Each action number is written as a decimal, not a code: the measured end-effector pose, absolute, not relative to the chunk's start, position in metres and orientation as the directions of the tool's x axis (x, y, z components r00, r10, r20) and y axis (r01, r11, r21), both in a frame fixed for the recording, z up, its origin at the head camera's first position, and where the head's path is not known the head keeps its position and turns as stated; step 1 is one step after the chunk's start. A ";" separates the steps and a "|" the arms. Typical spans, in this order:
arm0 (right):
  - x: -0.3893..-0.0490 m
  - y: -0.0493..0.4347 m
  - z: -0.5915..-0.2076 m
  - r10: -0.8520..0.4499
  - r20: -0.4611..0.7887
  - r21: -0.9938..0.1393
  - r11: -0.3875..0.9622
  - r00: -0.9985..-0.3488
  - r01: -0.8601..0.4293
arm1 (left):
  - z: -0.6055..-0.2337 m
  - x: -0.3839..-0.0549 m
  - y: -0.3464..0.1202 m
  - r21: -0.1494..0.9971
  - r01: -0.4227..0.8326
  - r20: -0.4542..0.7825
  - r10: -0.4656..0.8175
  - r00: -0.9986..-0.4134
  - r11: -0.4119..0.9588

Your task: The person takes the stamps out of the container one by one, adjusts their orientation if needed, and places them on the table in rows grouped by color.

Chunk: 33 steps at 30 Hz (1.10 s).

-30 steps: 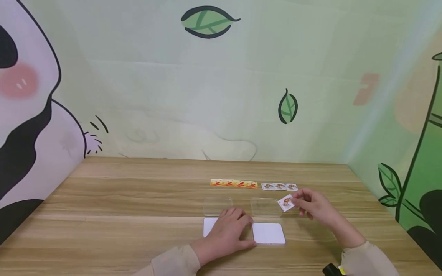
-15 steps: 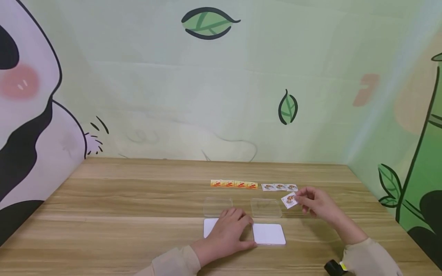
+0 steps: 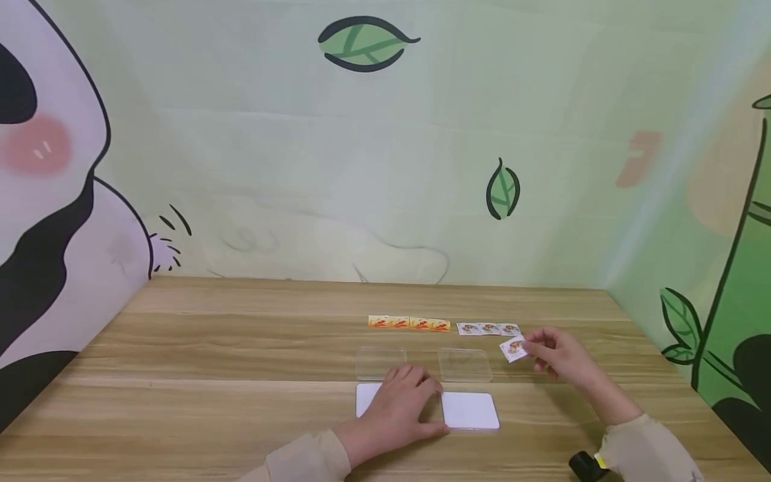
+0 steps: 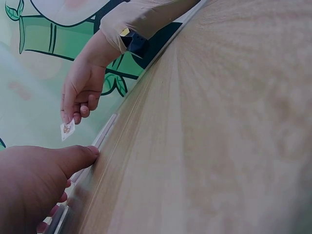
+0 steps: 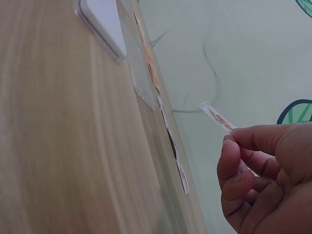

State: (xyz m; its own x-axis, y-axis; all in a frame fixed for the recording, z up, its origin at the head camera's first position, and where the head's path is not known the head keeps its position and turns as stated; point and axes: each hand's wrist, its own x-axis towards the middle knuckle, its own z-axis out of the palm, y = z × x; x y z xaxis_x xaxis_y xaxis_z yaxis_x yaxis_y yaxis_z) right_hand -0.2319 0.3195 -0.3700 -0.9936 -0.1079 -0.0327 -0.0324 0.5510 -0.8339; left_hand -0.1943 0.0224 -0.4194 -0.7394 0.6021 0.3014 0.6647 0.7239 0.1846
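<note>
Between thumb and fingertips, my right hand [image 3: 560, 355] pinches a small white square picture card [image 3: 512, 349], held above the table just in front of a row of similar white picture cards [image 3: 488, 329]. The right wrist view shows that card [image 5: 215, 117] nearly edge-on. My left hand [image 3: 400, 408] rests over the left white rounded rectangle [image 3: 365, 397], hiding most of it. Its thumb touches the near left corner of the right white rounded rectangle [image 3: 470, 410], and its fingers are relaxed.
Two clear shallow trays or lids [image 3: 465, 365] lie behind the white rectangles. A row of yellow-and-red picture cards [image 3: 409, 324] lies further back, left of the white cards. A painted wall [image 3: 271, 167] borders the table [image 3: 211, 415]. A black device [image 3: 587, 465] sits at the right sleeve.
My right hand has moved a little to the right with the picture card, away from the right clear tray. The left hand has stayed in place.
</note>
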 end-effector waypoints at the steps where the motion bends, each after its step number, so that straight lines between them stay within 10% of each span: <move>1: -0.233 0.320 -0.371 -0.105 -0.032 -0.833 0.553 -0.994 -0.032 | -0.420 -0.194 0.022 0.185 0.664 0.300 0.601 -0.741 0.725; 33: -0.262 0.347 -0.389 0.047 -0.060 -0.849 0.524 -0.997 0.075 | -0.421 -0.195 0.022 0.180 0.660 0.293 0.601 -0.743 0.729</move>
State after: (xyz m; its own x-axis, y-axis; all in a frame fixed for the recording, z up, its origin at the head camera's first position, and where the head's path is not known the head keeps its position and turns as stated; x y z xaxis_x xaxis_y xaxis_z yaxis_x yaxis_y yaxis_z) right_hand -0.2623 0.3469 -0.3893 -0.9971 0.0468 -0.0596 0.0753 0.5237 -0.8486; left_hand -0.1951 0.0215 -0.4210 -0.7434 0.6014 0.2926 0.6605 0.7290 0.1796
